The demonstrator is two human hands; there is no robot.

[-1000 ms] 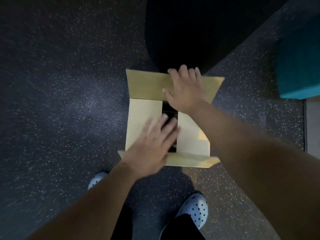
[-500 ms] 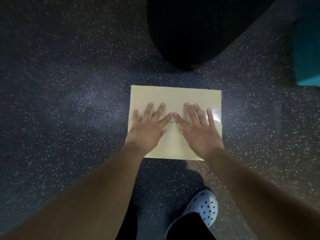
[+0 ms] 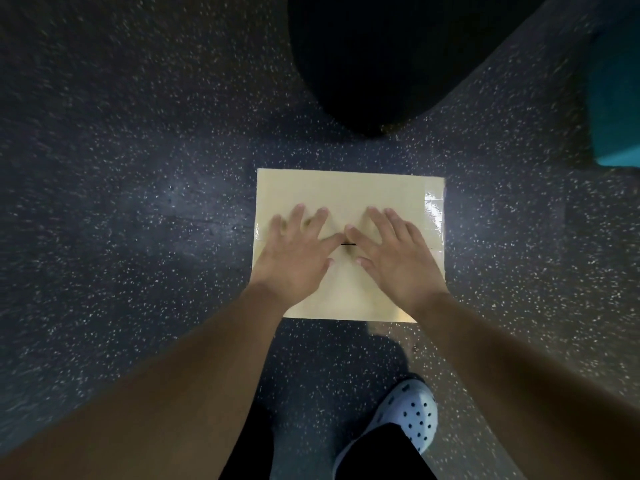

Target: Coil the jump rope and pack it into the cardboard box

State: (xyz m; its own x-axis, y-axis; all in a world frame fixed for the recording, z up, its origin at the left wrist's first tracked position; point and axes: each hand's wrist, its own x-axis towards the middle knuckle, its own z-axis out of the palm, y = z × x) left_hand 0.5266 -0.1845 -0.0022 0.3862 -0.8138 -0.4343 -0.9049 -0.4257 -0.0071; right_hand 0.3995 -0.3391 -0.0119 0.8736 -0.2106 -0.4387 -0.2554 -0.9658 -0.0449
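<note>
Cardboard box (image 3: 346, 188) flaps lie shut under my left hand (image 3: 294, 252) and right hand (image 3: 398, 258), both spread flat, so I should press evenly along the seam.

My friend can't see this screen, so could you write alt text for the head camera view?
Two bare hands, left hand and right hand, press flat with spread fingers on the closed flaps of a tan cardboard box on a dark speckled floor. Shiny clear tape shows at the box's right edge, and a white perforated clog is visible below.
</note>
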